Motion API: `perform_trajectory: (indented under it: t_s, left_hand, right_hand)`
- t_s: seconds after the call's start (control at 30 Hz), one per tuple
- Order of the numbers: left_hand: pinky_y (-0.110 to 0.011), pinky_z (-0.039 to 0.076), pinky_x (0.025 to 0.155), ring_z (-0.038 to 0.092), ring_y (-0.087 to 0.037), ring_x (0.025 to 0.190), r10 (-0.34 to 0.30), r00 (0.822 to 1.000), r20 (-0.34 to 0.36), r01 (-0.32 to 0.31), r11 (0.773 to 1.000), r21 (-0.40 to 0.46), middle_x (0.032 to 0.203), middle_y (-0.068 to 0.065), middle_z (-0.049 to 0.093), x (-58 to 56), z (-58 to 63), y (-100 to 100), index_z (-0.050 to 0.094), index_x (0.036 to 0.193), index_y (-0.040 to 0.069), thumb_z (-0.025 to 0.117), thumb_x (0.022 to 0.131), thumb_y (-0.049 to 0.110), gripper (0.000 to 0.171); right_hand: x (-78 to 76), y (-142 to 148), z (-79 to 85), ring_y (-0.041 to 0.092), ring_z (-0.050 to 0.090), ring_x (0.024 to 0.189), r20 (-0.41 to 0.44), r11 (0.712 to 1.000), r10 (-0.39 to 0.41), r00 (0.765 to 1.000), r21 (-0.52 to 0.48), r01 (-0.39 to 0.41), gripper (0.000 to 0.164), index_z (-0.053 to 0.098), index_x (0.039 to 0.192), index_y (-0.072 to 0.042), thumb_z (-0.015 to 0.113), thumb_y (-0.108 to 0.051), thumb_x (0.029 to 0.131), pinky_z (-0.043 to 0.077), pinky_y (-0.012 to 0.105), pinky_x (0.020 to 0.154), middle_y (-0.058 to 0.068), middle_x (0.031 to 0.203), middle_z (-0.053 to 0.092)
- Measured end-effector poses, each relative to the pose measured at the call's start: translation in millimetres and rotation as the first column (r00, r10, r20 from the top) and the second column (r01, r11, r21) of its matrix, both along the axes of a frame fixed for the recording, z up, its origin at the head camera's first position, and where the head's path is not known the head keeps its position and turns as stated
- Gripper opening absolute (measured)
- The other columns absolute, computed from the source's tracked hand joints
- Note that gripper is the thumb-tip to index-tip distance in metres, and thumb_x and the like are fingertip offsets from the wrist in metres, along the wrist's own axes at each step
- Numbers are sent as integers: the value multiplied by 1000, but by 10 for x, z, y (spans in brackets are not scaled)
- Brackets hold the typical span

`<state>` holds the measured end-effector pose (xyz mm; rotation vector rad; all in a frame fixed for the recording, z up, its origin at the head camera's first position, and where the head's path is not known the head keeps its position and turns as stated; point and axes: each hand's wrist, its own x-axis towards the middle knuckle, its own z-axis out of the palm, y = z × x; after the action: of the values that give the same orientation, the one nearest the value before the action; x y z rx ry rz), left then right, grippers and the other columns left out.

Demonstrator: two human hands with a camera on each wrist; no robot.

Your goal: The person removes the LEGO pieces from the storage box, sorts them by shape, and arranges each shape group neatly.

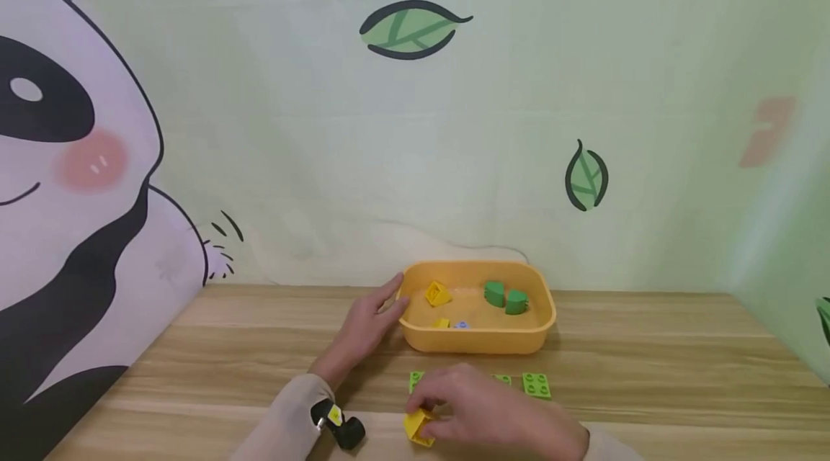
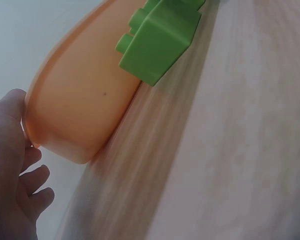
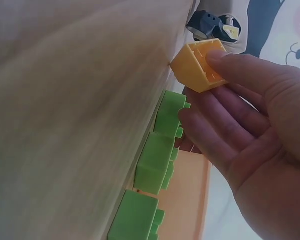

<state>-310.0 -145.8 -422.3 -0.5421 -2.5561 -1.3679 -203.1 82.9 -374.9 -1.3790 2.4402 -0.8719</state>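
My right hand [image 1: 493,410] pinched a yellow block [image 1: 418,426] between thumb and fingertips near the front edge of the tabletop [image 1: 648,374], just in front of a row of green bricks [image 1: 537,385]. My left hand [image 1: 369,328] lay with fingers straight against the left end of the orange tub [image 1: 543,324], which sat toward the back edge and held yellow pieces [image 1: 438,294] and two green pieces [image 1: 505,297]. No readable writing showed on anything.
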Motion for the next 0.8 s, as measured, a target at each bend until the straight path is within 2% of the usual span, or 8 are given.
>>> perform_trajectory:
  t_s: [0.53,0.8]
  left_hand:
    - [-54,33,124,42,-32,150,-12,1000,-14,12,1000,6,164,-8,43,-16,-12,-16,45,160,7,60,111,31,57]
    - [-55,31,124,41,-32,151,-2,1000,-8,2,1000,1,165,-8,43,-12,-15,-9,45,161,7,59,111,33,58]
  right_hand:
    - [-22,28,-7,-5,62,87,115,998,-25,993,-45,31,11,76,110,-16,78,-17,99,58,18,82,-19,99,69]
    - [-23,77,10,-4,62,83,137,999,-31,990,-22,34,12,75,106,-17,82,-16,96,58,18,77,-20,95,68]
